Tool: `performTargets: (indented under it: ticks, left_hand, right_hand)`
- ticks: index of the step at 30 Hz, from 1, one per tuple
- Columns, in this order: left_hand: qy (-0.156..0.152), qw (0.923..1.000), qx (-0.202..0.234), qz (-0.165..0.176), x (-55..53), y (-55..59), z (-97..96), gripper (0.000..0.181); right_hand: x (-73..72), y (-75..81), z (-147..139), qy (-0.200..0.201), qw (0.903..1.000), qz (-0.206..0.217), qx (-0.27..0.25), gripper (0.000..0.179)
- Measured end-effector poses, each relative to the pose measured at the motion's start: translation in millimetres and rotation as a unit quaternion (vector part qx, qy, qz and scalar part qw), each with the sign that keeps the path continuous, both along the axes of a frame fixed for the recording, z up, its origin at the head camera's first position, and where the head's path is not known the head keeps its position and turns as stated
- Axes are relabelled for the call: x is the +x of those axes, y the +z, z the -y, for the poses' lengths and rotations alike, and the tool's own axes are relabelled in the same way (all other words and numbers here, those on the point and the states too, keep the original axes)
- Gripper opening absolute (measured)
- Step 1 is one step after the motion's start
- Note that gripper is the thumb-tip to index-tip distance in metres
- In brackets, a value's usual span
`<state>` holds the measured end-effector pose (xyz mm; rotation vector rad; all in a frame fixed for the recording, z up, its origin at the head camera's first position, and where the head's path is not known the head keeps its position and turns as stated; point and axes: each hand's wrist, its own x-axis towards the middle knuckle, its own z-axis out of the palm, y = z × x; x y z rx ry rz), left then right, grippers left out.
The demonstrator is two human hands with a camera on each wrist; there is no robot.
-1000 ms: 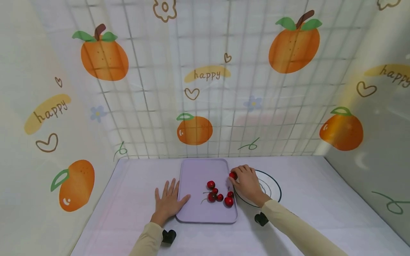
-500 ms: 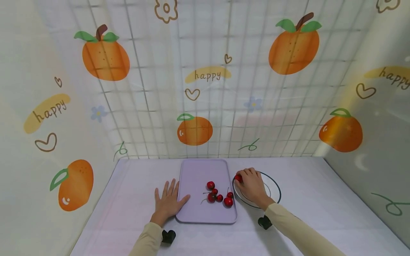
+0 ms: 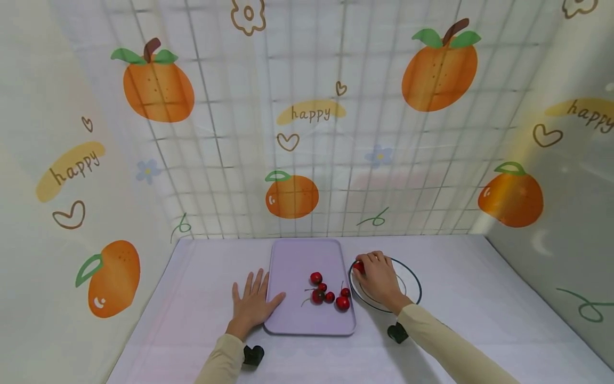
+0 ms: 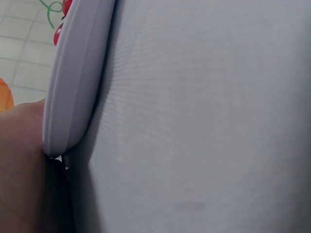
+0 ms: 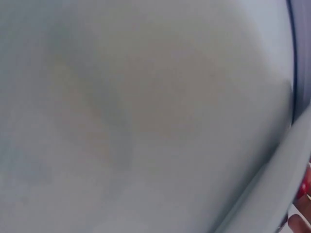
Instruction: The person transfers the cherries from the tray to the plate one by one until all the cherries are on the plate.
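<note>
On the lilac tray [image 3: 304,320] lie several cherries [image 3: 317,296], some with stems. My left hand [image 3: 252,306] rests with straight, spread fingers beside the tray's left edge, the thumb lying over the rim. Over the left part of a white plate [image 3: 411,282] with a dark rim, my right hand [image 3: 379,277] pinches a red cherry [image 3: 358,267]. The same cherry [image 5: 303,188] shows at the right edge of the right wrist view, with fingertips beside it. Whether it touches the plate is hidden. The left wrist view shows the tray's side wall [image 4: 80,73] against the palm.
A pale cloth [image 3: 460,330] covers the table. Behind it stands a wire grid covered by a sheet [image 3: 307,160] printed with oranges, and similar sheets close off both sides. A black heart-shaped piece hangs at each wrist.
My right hand has carried the cherry from the tray's right edge rightward over the plate. In the last half second it has barely moved. The left hand has stayed in place.
</note>
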<state>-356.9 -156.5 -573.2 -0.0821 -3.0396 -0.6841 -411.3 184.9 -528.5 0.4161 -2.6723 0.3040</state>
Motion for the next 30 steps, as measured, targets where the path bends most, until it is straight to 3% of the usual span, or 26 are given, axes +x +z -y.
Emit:
performTargets:
  ticks: [4,11,20,30]
  left_hand:
    - [0.0,1.0,0.001,0.008,-0.4,0.2,-0.7,0.093]
    - [0.004,1.0,-0.004,0.003,-3.5,-3.0,-0.4,0.091]
    - [0.006,0.9999,-0.009,0.008,-2.8,-1.6,-0.1,0.091]
    - [0.003,1.0,-0.006,0.005,0.9,2.9,-1.4,0.089]
  right_hand:
    - [0.4,-0.3,2,0.01,0.9999,0.0,-0.011,0.029]
    - [3.2,3.1,10,0.063,0.9973,-0.02,-0.031,0.025]
    - [0.0,7.2,31,0.11,0.9936,0.021,-0.008,0.029]
    - [-1.0,15.4,53,0.162,0.9862,0.036,-0.005,0.032]
